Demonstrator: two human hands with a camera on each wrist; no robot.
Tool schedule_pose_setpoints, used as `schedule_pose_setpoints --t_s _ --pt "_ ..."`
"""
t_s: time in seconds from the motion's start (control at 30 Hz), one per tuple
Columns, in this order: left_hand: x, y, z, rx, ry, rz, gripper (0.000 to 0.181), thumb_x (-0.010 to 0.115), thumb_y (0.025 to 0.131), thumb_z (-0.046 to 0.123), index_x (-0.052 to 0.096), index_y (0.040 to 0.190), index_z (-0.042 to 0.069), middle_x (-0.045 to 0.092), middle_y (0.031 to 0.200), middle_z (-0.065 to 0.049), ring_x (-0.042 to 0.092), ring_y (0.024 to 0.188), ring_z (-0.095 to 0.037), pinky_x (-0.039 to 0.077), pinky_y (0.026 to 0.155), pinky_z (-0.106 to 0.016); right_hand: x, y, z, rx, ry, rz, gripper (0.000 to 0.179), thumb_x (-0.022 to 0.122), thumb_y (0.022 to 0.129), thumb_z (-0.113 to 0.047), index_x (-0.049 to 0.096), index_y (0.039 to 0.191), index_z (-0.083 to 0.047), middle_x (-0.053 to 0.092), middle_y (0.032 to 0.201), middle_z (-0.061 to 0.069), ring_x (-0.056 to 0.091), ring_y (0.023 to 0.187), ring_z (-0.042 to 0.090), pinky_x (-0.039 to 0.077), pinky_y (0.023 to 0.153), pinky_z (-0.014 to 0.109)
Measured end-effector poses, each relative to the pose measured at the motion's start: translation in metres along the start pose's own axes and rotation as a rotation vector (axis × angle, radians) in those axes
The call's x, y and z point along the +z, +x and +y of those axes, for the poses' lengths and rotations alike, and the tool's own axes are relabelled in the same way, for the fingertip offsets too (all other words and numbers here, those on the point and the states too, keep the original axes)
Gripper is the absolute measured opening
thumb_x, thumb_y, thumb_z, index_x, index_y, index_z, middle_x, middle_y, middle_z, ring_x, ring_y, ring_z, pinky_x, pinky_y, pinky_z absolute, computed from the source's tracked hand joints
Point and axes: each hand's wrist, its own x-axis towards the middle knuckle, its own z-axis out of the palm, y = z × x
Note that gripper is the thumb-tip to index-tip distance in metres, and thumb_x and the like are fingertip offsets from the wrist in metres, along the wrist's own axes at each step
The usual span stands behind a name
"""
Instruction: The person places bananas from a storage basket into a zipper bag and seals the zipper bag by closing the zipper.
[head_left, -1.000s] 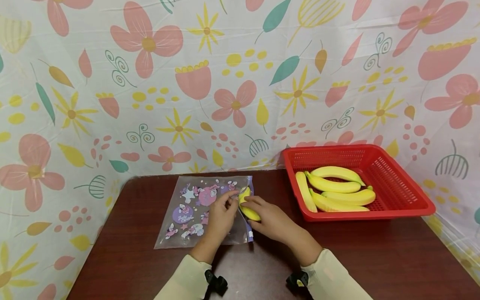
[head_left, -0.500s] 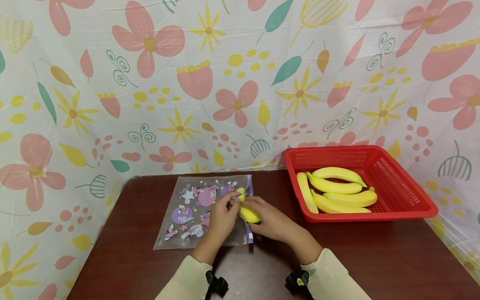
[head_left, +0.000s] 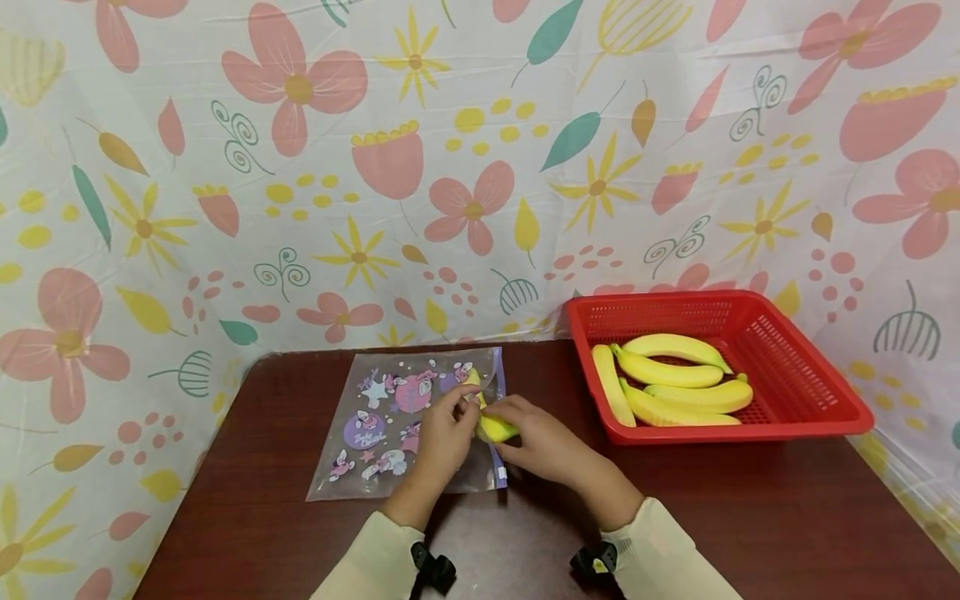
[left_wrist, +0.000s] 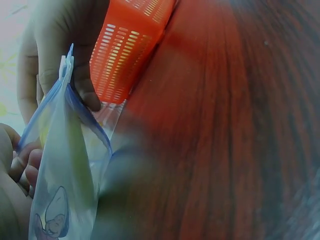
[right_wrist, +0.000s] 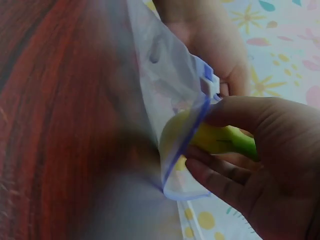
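Observation:
A clear zip bag [head_left: 337, 425] with purple edging and cartoon prints lies on the table. My left hand [head_left: 444, 433] pinches the top layer of its mouth, lifting it. My right hand [head_left: 543, 437] grips a yellow banana [head_left: 497, 429] by its outer end. In the right wrist view, the front of the banana [right_wrist: 215, 140] is behind the clear film, while its green tip sticks out toward my palm. The left wrist view shows the bag's purple-edged mouth [left_wrist: 95, 127] spread apart, with the slider [left_wrist: 65, 67] at one end and the banana's pale yellow shape inside.
A red perforated basket [head_left: 810, 375] stands at the right of the dark wooden table [head_left: 247, 467], with several bananas [head_left: 671, 375] in it. A flower-printed cloth [head_left: 472, 208] hangs behind the table and along both sides.
The banana has slid leftward, from over the purple edge to further inside the bag. My right hand stays on its outer end; my left hand keeps pinching the mouth. The basket is unchanged.

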Motion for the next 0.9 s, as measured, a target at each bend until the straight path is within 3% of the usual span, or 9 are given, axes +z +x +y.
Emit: schedule_pose_setpoints --t_s 0.13,0.37,0.73,0.9 --pt "0.0002 0.0004 -0.0007 -0.004 0.016 0.001 0.022 0.062 0.098 0.016 0.073 0.116 0.009 0.061 0.071 -0.001 0.05 0.053 -0.005 0.044 0.047 -0.021 0.0022 0.0007 -0.0001 -0.011 0.003 0.009 0.046 0.077 0.088 -0.016 0.064 0.132 -0.014 0.058 0.123 0.002 0.058 0.104 0.012 0.056 0.092 0.034" --pt "-0.0008 0.0016 0.0007 0.013 0.055 0.013 0.022 0.062 0.097 0.014 0.075 0.115 0.014 0.06 0.07 0.001 0.046 0.052 -0.004 0.039 0.046 -0.019 0.0027 0.0004 0.0011 -0.039 0.025 -0.02 0.04 0.074 0.089 -0.013 0.065 0.128 -0.013 0.063 0.126 0.001 0.062 0.11 0.015 0.056 0.096 0.037" --pt "-0.0014 0.0009 0.0022 -0.003 0.018 0.021 0.022 0.061 0.097 0.012 0.074 0.115 0.014 0.058 0.07 0.001 0.046 0.052 -0.004 0.039 0.047 -0.02 0.0013 -0.0006 0.002 -0.054 0.001 -0.046 0.041 0.072 0.089 -0.015 0.067 0.129 -0.014 0.063 0.123 0.002 0.063 0.105 0.016 0.055 0.091 0.033" --pt "0.0 0.0004 0.0012 0.016 0.023 0.034 0.024 0.062 0.095 0.01 0.074 0.115 0.014 0.057 0.069 0.001 0.045 0.052 -0.004 0.039 0.047 -0.02 0.0025 0.0 0.0013 -0.042 0.011 -0.075 0.044 0.071 0.091 -0.016 0.065 0.134 -0.014 0.067 0.13 0.003 0.064 0.116 0.017 0.054 0.099 0.039"
